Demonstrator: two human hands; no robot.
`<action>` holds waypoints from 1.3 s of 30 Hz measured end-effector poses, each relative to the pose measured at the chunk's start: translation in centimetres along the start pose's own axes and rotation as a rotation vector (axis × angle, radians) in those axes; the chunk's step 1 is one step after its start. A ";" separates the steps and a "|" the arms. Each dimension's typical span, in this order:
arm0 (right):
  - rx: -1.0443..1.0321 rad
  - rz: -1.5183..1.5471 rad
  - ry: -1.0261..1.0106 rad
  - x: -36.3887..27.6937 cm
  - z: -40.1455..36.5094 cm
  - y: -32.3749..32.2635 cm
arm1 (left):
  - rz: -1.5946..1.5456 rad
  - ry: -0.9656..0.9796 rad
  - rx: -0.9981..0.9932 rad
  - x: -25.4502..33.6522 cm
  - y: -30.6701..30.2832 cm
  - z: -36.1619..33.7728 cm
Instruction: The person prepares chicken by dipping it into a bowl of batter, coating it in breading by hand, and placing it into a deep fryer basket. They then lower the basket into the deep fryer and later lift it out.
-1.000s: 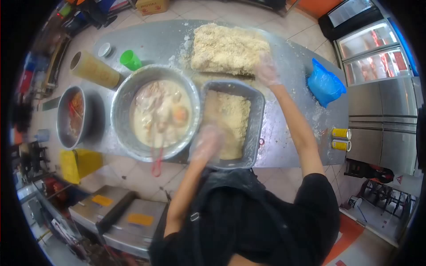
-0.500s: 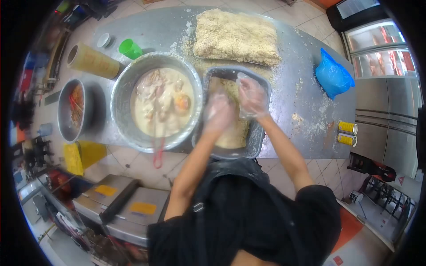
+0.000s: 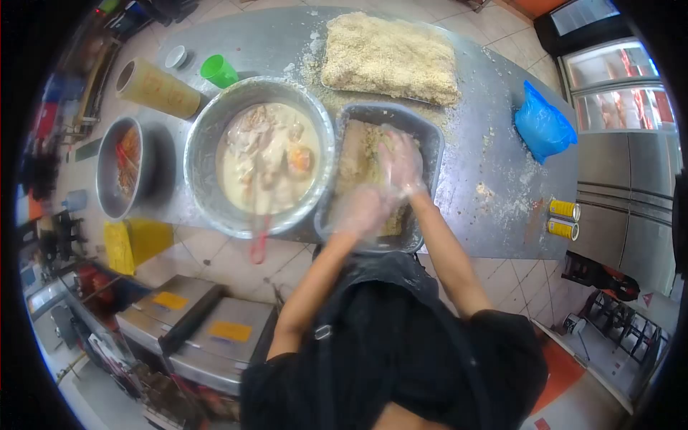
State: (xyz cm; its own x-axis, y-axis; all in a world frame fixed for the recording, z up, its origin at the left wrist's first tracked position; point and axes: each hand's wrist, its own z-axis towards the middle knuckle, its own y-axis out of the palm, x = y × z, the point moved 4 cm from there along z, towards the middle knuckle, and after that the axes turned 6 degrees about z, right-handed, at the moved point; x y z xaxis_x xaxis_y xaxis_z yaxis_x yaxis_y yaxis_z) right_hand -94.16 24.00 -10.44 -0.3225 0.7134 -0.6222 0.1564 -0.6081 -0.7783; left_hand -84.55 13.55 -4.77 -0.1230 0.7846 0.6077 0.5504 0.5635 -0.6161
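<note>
I count 1 gray tub (image 3: 433, 147), 1 large bowl (image 3: 204, 154), 1 crumb mound (image 3: 390, 57), 1 green cup (image 3: 218, 72), 1 blue bag (image 3: 543, 123) and 2 yellow cans (image 3: 564, 209). The bowl crowds the tub's left side; the mound lies just beyond the tub. Inside, crumbs (image 3: 373, 142) lie beneath the right hand (image 3: 401, 161) and blurred left hand (image 3: 364, 211); I cannot tell whether either grips any.
</note>
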 end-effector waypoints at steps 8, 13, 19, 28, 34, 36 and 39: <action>-0.229 -0.090 -0.053 1.2 2.6 3.9 | 0.504 0.049 0.658 -6.6 5.4 6.2; -0.524 -0.252 -0.111 -1.1 -6.4 4.2 | 1.082 -0.317 0.642 -8.2 12.3 1.7; -0.624 0.015 -0.184 -3.0 -4.8 -0.2 | 0.384 -0.121 0.270 -6.5 7.0 0.7; -0.389 -0.528 -0.027 1.8 2.6 1.5 | 0.392 0.108 0.506 -3.8 0.3 10.8; -0.498 -0.542 0.047 -0.8 -5.9 0.3 | 0.377 -0.005 0.093 -6.8 7.4 4.2; -0.760 -0.540 0.089 -1.6 -8.7 0.9 | 0.306 -0.110 -0.069 -4.6 4.4 1.4; -0.715 -0.259 0.178 0.4 -11.7 2.9 | 0.208 -0.233 -0.012 -4.3 4.2 -0.8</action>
State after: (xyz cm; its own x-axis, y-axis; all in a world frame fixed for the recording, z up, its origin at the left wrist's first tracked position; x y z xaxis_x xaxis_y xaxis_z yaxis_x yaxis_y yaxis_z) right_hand -82.87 26.56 -13.92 -0.2854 0.8841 -0.3701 0.6797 -0.0856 -0.7285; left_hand -81.07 12.41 -9.60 -0.1913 0.9217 0.3373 0.5933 0.3824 -0.7084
